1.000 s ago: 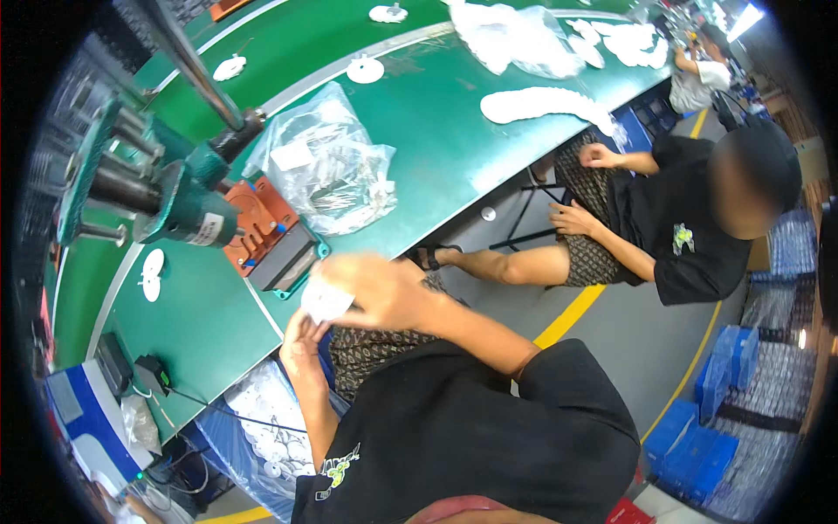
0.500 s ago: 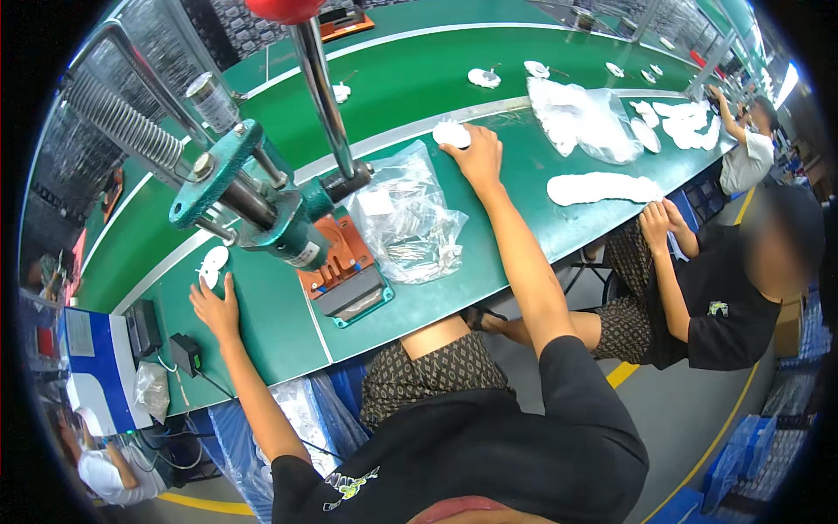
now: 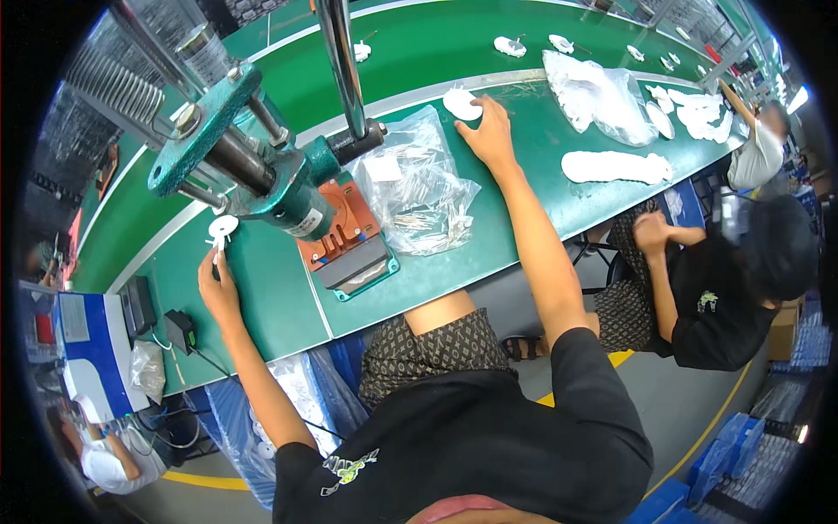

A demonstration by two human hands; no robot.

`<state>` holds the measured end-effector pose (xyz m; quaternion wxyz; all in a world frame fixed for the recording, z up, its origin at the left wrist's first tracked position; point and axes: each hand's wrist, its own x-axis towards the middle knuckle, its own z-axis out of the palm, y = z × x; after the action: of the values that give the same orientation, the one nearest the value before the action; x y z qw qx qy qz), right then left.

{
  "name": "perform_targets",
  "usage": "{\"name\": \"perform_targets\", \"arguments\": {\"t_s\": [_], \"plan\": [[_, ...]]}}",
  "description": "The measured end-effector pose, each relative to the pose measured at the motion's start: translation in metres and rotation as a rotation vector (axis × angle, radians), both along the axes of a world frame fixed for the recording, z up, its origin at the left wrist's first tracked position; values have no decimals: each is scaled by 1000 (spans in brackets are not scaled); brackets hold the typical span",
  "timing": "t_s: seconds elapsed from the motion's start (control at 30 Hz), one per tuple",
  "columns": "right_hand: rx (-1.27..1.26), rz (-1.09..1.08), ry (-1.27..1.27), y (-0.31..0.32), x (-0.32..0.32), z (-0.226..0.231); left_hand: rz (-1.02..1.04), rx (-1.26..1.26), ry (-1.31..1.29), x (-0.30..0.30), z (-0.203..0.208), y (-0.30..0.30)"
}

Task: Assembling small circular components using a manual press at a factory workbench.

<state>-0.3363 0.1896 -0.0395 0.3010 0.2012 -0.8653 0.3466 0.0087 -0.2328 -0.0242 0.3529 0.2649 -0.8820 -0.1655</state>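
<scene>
At the left of the bench, my left hand [image 3: 218, 288] has its fingers drawn together on the narrow lower end of a white round plastic part [image 3: 223, 227] with thin prongs. My right hand [image 3: 491, 138] rests on the far side of the bench, thumb and fingers apart. Just beyond its fingertips lies a white disc [image 3: 459, 104]; its edge meets or nearly meets the index finger. Between my arms stands a green hand press [image 3: 279, 196] with an orange-brown fixture [image 3: 345, 218] at its base. Beside the press lies a clear bag of thin metal pins [image 3: 419, 201].
A green conveyor belt [image 3: 428, 65] carrying several white parts runs behind the bench. Bags of white parts [image 3: 598, 100] and a white stack [image 3: 615, 168] lie to the right, where a co-worker [image 3: 724, 288] sits. A blue-and-white machine [image 3: 98, 354] and black adapter [image 3: 180, 332] stand left.
My left fingers, spread before, have closed on the white part. My right hand has drawn back slightly from the disc, which stays on the bench. The whole view has shifted.
</scene>
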Motion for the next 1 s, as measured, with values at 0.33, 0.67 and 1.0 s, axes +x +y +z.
{"name": "perform_targets", "arguments": {"t_s": [0.33, 0.67, 1.0], "plan": [[-548, 420, 140, 3, 169, 82, 124, 162, 180, 13, -9, -13], [122, 300, -295, -42, 189, 19, -27, 830, 98, 14, 20, 75], [-174, 202, -136, -42, 211, 31, -156, 569, 52, 36, 15, 118]]}}
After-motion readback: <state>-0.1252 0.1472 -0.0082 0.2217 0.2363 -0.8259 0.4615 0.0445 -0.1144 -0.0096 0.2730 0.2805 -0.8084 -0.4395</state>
